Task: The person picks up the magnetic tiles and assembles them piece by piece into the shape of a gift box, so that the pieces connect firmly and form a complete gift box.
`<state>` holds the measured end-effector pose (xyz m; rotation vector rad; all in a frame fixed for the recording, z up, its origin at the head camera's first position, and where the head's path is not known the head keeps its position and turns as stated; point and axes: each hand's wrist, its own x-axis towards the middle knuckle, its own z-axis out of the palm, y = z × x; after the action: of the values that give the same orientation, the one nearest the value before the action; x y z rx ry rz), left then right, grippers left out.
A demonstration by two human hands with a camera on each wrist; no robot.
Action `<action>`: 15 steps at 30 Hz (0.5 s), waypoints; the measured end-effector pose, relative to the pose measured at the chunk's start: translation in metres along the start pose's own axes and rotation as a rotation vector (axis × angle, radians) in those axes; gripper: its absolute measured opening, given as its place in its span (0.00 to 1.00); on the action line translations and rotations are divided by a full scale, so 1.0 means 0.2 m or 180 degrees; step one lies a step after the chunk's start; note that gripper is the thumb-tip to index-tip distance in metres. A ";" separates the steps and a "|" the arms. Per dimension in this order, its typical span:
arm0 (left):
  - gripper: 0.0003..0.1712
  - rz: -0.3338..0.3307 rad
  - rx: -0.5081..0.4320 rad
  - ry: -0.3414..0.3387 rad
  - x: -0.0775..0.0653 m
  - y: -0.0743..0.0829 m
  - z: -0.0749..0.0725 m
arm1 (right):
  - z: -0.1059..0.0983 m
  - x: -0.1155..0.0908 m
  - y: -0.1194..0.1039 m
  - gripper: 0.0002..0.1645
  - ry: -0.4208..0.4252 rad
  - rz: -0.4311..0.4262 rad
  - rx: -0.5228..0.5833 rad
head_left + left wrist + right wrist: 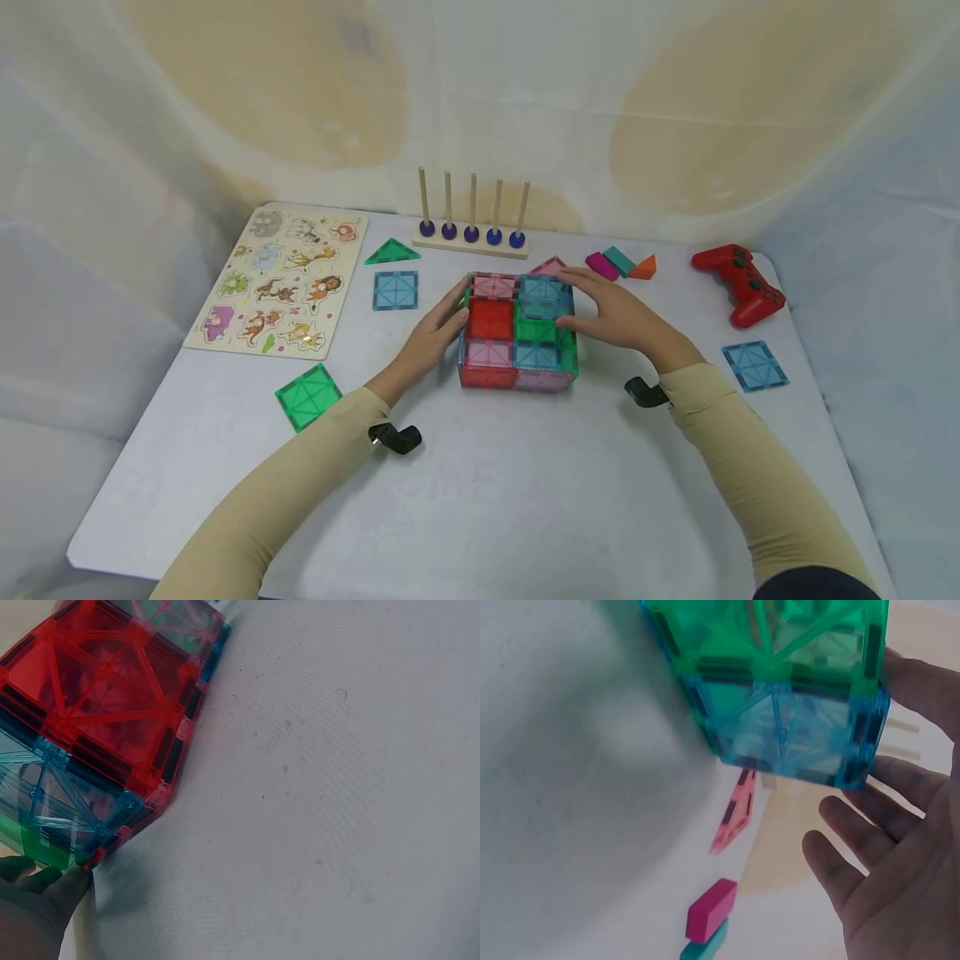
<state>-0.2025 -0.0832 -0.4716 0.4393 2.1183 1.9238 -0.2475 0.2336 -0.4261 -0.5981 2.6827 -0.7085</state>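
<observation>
A box built of see-through magnetic tiles (491, 354) stands on the table, with red, pink, blue and green squares on top. My left hand (433, 337) lies along its left side, fingers fairly straight; in the left wrist view the fingertips (71, 883) are at a lower corner beside blue and green tiles. At the box's back right corner is my right hand (611, 310), thumb and forefinger spread along the edge of a blue tile (545, 297). In the right wrist view its other fingers (855, 832) hang loosely bent, away from the box.
Around the box lie loose tiles: a green square (309, 397), a green triangle (393, 252), blue squares (395, 291) and a pink tile (549, 266). An animal puzzle board (341, 283), a peg stand (468, 245), coloured blocks (618, 261) and a red game controller (741, 283) are farther out.
</observation>
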 end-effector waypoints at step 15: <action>0.33 0.0061 0.0634 0.0204 0.00 -0.13 -0.07 | 0.02 -0.02 0.07 0.52 0.0048 -0.0011 0.0341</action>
<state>-0.2090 -0.0994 -0.4954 0.4429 2.3666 1.7658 -0.2478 0.2449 -0.4358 -0.5719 2.6380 -0.8547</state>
